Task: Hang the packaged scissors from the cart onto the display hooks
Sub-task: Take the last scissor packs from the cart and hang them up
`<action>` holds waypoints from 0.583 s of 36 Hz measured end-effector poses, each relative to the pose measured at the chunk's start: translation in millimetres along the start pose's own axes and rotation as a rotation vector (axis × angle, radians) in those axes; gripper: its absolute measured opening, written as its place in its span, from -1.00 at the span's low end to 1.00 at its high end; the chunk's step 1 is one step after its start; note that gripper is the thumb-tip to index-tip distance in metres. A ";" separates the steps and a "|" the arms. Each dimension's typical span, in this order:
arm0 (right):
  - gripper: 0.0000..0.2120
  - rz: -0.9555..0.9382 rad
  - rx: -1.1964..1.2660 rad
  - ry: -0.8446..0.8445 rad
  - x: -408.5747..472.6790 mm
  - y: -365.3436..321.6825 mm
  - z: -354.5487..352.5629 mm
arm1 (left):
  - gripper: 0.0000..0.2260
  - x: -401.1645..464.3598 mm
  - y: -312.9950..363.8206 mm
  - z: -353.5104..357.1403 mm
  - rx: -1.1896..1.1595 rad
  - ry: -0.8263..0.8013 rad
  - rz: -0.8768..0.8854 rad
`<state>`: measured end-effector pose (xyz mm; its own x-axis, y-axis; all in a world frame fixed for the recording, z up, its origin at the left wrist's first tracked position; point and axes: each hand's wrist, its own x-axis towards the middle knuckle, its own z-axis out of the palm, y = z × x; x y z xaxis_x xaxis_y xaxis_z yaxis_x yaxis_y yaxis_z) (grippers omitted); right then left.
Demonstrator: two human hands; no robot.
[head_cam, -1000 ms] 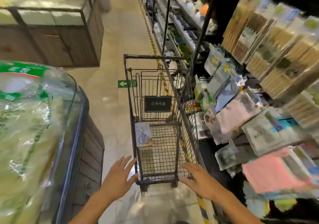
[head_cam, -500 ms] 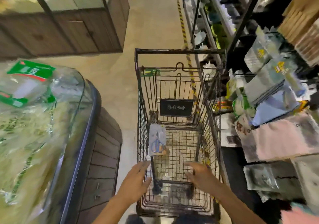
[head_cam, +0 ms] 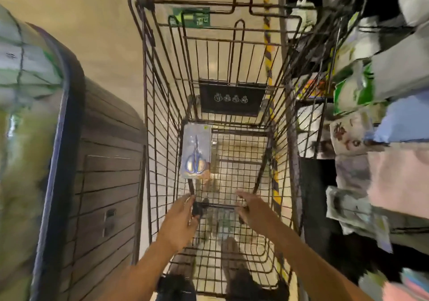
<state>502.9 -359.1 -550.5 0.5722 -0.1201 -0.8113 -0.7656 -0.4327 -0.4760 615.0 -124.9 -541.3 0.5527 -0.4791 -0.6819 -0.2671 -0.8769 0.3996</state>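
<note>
Cart (head_cam: 160,115) | holds: packaged scissors (head_cam: 196,153), far-left corner | hands: empty

No legible text anywhere

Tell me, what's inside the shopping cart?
One packet of scissors with blue handles lies inside the wire cart, against its left side. The rest of the basket looks bare; floor shows through the mesh. Both hands cover its near end.
</note>
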 end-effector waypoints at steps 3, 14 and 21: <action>-0.51 0.001 0.006 -0.028 30.3 10.0 5.2 | -0.43 28.9 -6.6 8.5 -0.010 0.019 -0.026; -0.56 0.016 -0.168 0.008 159.3 13.1 31.7 | -0.42 117.3 -31.3 31.2 -0.144 0.064 -0.061; -0.60 -0.148 -0.045 0.191 220.2 -25.4 51.0 | -0.36 143.3 -47.7 42.7 -0.162 0.085 -0.033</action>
<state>633.4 -329.1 -734.4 0.7257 -0.2171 -0.6529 -0.6578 -0.4971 -0.5659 673.3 -153.4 -684.2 0.6255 -0.4394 -0.6447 -0.1212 -0.8710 0.4760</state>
